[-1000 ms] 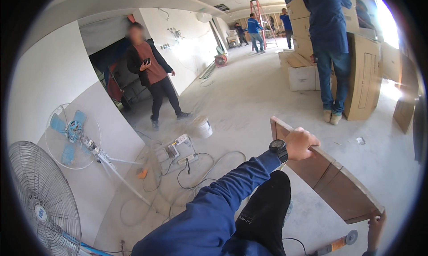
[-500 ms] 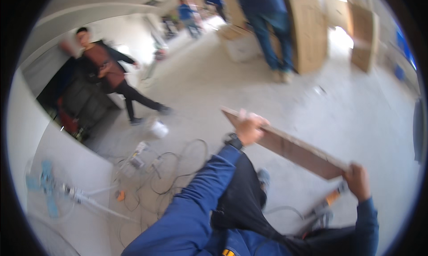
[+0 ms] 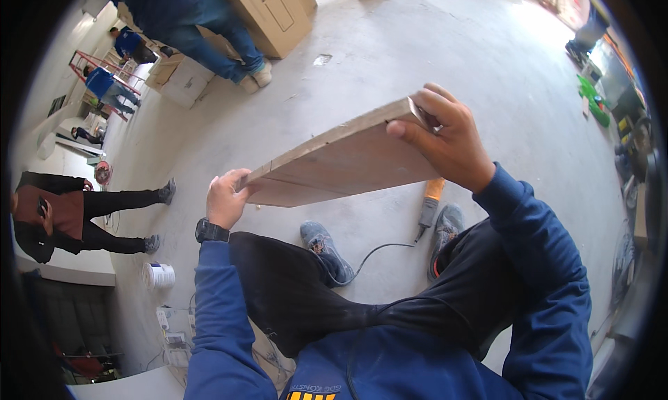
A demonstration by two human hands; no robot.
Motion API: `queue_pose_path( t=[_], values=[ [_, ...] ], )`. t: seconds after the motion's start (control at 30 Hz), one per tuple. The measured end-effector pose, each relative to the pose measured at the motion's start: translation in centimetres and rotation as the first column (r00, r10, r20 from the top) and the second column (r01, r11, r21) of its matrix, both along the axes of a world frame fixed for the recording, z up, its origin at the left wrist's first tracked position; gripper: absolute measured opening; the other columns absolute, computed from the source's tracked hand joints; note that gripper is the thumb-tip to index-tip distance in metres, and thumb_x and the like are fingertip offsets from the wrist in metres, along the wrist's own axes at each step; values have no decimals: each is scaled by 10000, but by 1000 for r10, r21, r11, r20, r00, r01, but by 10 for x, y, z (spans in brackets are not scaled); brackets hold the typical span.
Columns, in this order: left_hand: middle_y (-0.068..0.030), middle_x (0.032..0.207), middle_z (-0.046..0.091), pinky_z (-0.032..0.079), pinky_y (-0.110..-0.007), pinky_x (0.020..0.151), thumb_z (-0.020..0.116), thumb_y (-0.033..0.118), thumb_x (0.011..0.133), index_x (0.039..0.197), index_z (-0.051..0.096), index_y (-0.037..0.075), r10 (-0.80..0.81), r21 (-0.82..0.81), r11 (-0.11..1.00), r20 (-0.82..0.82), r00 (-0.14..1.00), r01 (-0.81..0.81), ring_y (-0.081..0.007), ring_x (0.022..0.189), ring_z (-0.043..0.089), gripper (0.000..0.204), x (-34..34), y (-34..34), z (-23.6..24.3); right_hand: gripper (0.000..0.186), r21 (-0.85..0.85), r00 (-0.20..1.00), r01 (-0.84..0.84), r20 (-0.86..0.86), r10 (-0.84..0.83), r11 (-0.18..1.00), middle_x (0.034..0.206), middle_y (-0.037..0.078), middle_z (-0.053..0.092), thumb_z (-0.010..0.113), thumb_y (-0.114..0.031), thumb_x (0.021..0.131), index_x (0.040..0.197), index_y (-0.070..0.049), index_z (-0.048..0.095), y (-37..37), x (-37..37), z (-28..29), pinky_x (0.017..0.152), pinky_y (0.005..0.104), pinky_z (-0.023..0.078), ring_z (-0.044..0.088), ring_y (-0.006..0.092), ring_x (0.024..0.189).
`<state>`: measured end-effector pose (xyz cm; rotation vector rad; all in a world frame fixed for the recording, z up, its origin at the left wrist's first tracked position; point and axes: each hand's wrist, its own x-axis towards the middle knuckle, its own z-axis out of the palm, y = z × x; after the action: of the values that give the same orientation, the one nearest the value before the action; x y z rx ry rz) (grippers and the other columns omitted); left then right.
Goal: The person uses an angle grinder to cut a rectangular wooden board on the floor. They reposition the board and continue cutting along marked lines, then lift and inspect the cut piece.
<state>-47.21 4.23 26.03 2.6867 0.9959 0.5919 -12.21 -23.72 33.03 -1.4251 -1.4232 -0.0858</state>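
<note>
A flat brownish wooden board (image 3: 341, 160) is held up in front of me, tilted, its long edge rising toward the right. My left hand (image 3: 227, 197), with a black watch on the wrist, grips its left end. At the upper right corner my right hand (image 3: 449, 132) is closed on the board, thumb below and fingers over the end. Under the board, on the floor between my shoes, lies an orange and grey corded power tool (image 3: 430, 208), its upper part hidden by the board.
A black cable (image 3: 376, 248) runs from the tool past my left shoe (image 3: 327, 252). A white bucket (image 3: 158, 275) and power strips (image 3: 164, 320) stand at left. One person (image 3: 66, 215) holds a phone there. Another person (image 3: 223, 41) stands by a tall cardboard box (image 3: 275, 13). Green items (image 3: 593, 100) lie far right.
My view has swung to the right. The board has turned so its right end now sits higher than its left, and its broad face shows more. Both hands keep hold of it.
</note>
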Motion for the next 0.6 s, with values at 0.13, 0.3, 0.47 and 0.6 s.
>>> queue_pose_path(
  t=[0.13, 0.3, 0.47, 0.6],
  values=[
    [-127, 1226, 733, 488, -384, 1062, 836, 259, 881, 1245, 705, 80, -130, -151, 980, -8, 991, 128, -298, 1115, 699, 427, 45, -29, 33, 339, 17, 1000, -3, 3, 3, 1000, 846, 117, 598, 857, -340, 872, 877, -45, 691, 18, -3, -6, 652, 390, 521, 612, 277, 728],
    [-134, 1362, 631, 440, -374, 1112, 806, 279, 953, 1388, 598, 40, -374, -352, 748, 477, 796, 563, -210, 1287, 573, 537, 119, -105, 51, 351, -7, 990, 55, 127, -54, 998, 914, 121, 647, 841, -395, 841, 903, -74, 714, 39, -24, -13, 685, 453, 552, 678, 338, 807],
    [-74, 1233, 668, 459, -330, 1055, 721, 237, 1041, 1380, 568, 20, -172, -556, 644, 563, 808, 525, -146, 1200, 584, 431, 142, -110, 49, 375, -131, 993, -114, -21, 112, 985, 991, 83, 665, 875, -307, 864, 1085, -47, 718, 33, -18, -2, 768, 357, 540, 656, 214, 880],
    [-50, 1198, 682, 465, -321, 1035, 681, 201, 1064, 1349, 584, 32, -182, -438, 650, 704, 687, 621, -129, 1153, 593, 346, 129, -92, 40, 395, -231, 981, -194, -31, 192, 954, 1043, 73, 663, 840, -269, 900, 1196, -50, 699, 12, 4, -2, 861, 356, 522, 638, 200, 998]
  ],
)
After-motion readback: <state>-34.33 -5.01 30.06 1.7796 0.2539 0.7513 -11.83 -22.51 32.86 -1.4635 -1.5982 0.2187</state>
